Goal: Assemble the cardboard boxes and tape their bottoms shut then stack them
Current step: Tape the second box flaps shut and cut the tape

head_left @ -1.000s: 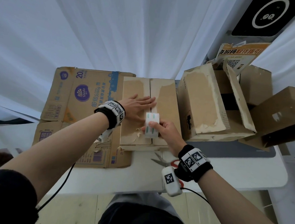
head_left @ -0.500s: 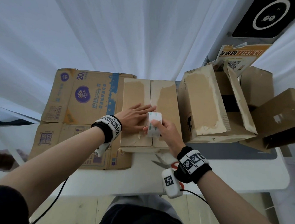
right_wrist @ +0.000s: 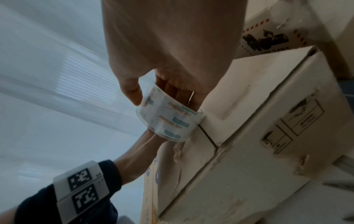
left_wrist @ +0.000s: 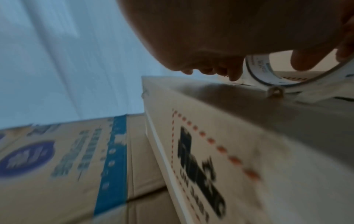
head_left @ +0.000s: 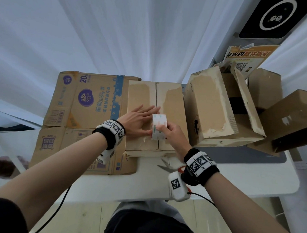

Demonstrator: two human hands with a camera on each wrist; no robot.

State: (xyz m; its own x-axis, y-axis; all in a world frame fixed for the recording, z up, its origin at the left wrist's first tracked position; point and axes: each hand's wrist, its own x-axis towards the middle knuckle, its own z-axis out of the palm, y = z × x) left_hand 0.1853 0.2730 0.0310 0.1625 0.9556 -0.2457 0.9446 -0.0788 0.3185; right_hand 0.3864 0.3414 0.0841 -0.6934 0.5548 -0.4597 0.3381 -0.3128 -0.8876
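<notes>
**Tape roll held at the seam of the closed box**

The cardboard box [head_left: 154, 116] stands on the white counter [head_left: 234, 176], its two flaps folded shut and meeting in a seam that runs away from the person. On that seam sits the roll of clear tape [head_left: 159, 126], held upright on its edge near the box's near end. The right hand [head_left: 171, 134] has its grip clamped on the roll, thumb on the outside and fingers through the core. The left hand [head_left: 138, 122] lies flat on the left flap just beside the roll, its grip apart, fingers straight and pressing the cardboard down.

To the left, touching the box, a flattened printed carton [head_left: 82, 120] lies on the counter. To the right stand more worn boxes [head_left: 211, 108] with raised flaps. Scissors [head_left: 171, 167] with red handles lie on the counter just before the box, partly hidden under the right wrist.
</notes>
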